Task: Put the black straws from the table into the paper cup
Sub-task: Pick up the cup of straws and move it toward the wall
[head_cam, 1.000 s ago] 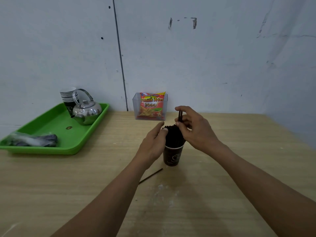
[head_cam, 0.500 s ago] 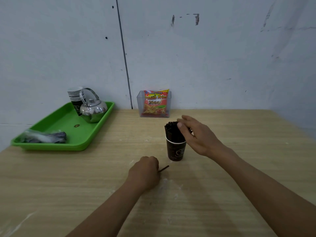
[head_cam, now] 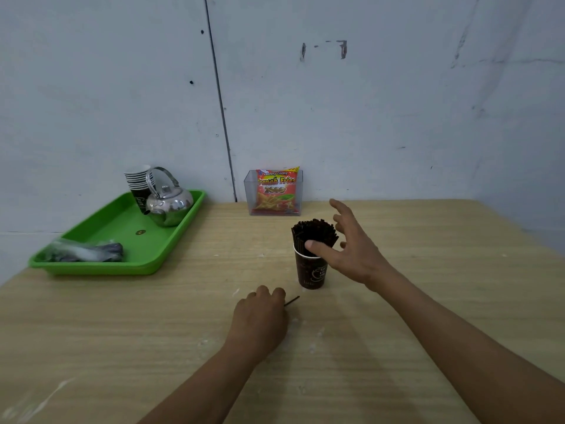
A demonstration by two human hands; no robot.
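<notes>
l hand [head_cam: 260,313] curled, knuckles up; r hand [head_cam: 351,255] fingers splayed

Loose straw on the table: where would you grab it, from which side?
Pinch the loose straw along its shaft from above, squeezing across its width: it is thin and lies flat on the table. The left hand covers it there.

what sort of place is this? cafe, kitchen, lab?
Probably a makeshift drinks or snack corner in a bare room, not a proper kitchen: a green tray holding a steel kettle and stacked paper cups, a snack packet in a clear holder, and scuffed plain walls.
</notes>
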